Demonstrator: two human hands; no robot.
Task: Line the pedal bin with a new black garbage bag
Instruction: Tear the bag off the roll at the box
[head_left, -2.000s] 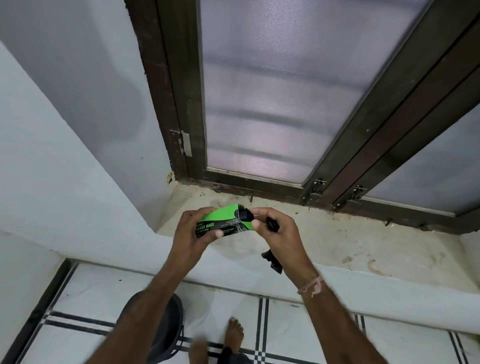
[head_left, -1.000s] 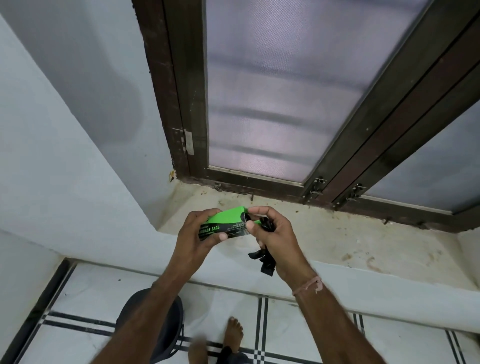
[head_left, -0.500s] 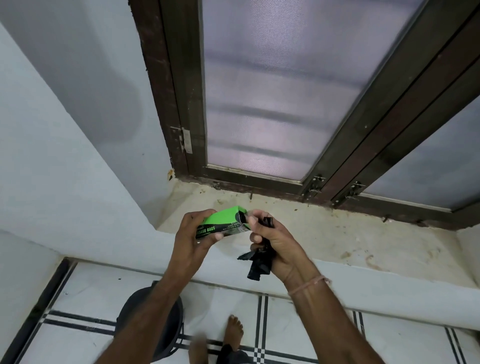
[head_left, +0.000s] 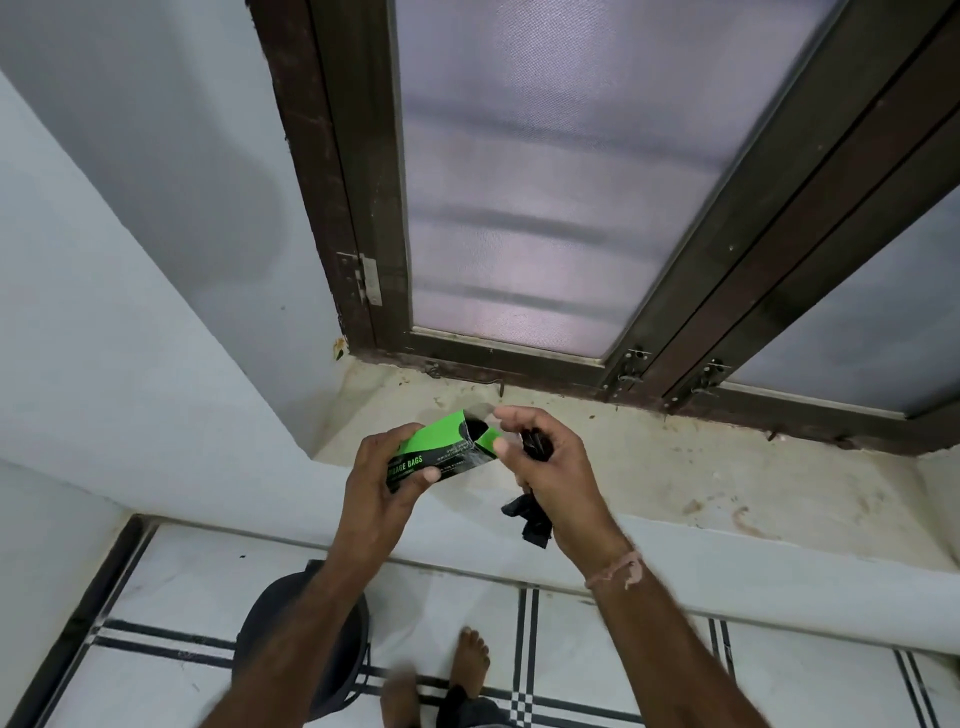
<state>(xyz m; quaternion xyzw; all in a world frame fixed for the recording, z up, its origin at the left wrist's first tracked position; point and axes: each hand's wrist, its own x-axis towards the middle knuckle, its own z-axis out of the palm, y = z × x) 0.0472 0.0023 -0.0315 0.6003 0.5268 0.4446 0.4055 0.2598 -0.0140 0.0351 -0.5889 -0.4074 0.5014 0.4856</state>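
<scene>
Left hand (head_left: 384, 480) grips the green-and-black cardboard box of garbage bags (head_left: 441, 453) by its closed end, thumb across the printed side. The box's other end is open, flap out. Right hand (head_left: 556, 475) is curled round a crumpled black plastic garbage bag (head_left: 531, 515). One dark tail hangs under the palm, and the thumb tip sits against the box's green flap. A pink thread band (head_left: 618, 569) circles that wrist.

Both hands hover over the front edge of the stained pale stone window ledge (head_left: 727, 483). Behind the ledge stands the dark brown wooden window frame (head_left: 358, 171) with frosted glass. Below the ledge, on the white tiled floor with black lines (head_left: 576, 644), there's the round dark pedal bin (head_left: 257, 634), partly hidden under the left forearm, and a bare foot (head_left: 472, 656) just beside it.
</scene>
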